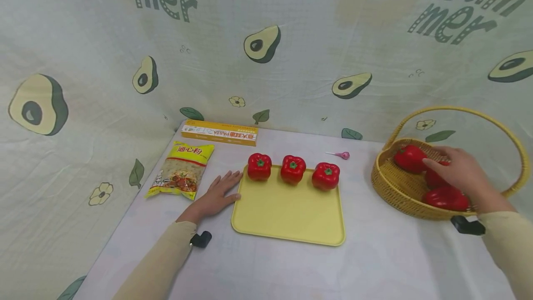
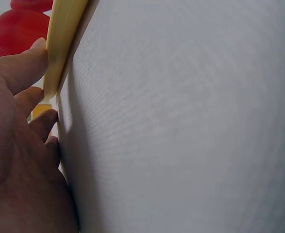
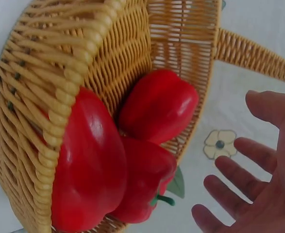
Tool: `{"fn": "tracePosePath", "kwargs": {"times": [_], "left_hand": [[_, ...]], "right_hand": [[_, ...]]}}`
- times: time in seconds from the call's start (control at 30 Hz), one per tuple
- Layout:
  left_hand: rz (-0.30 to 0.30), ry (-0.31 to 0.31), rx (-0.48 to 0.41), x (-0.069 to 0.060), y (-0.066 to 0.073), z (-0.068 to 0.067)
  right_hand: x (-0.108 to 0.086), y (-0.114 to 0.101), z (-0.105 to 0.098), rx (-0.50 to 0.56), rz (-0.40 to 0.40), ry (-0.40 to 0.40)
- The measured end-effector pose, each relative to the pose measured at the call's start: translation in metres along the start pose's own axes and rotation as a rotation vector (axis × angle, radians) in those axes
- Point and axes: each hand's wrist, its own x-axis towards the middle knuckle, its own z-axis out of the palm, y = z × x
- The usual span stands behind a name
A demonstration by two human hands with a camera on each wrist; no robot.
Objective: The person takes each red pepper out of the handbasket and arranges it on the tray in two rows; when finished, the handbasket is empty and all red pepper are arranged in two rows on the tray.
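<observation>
My left hand (image 1: 216, 196) lies on the table with its fingers straight, its thumb touching the left edge of a yellow tray (image 1: 287, 214). Along the tray's far side sit three red bell peppers, the left one (image 1: 259, 167), the middle one (image 1: 293, 170) and the right one (image 1: 326, 177). Over a wicker basket (image 1: 393, 198) on the right hovers my right hand (image 1: 462, 170). The right wrist view shows its fingers spread, holding nothing and apart from the peppers. Inside the basket are three more red bell peppers, one (image 3: 159, 107) near the far wall and one (image 3: 144, 179) with a green stem.
Left of the tray lies a yellow bag of pasta (image 1: 181, 170), with an orange and white pasta box (image 1: 219, 133) behind it. A pink lollipop (image 1: 343, 155) lies between tray and basket. The basket's tall handle (image 1: 466, 110) arches over it. An avocado-print cloth (image 1: 291, 82) hangs behind.
</observation>
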Motion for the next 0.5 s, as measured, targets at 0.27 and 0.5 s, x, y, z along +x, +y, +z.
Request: {"fn": "tracePosePath", "kwargs": {"times": [0.27, 0.5], "left_hand": [[-0.004, -0.003, 0.009, 0.000, 0.000, 0.000], [-0.011, -0.004, 0.006, 0.002, 0.000, 0.000]], "right_hand": [[0.003, 0.014, -0.007, -0.018, 0.045, -0.066], [0.003, 0.026, -0.007, -0.009, 0.140, -0.172]]}}
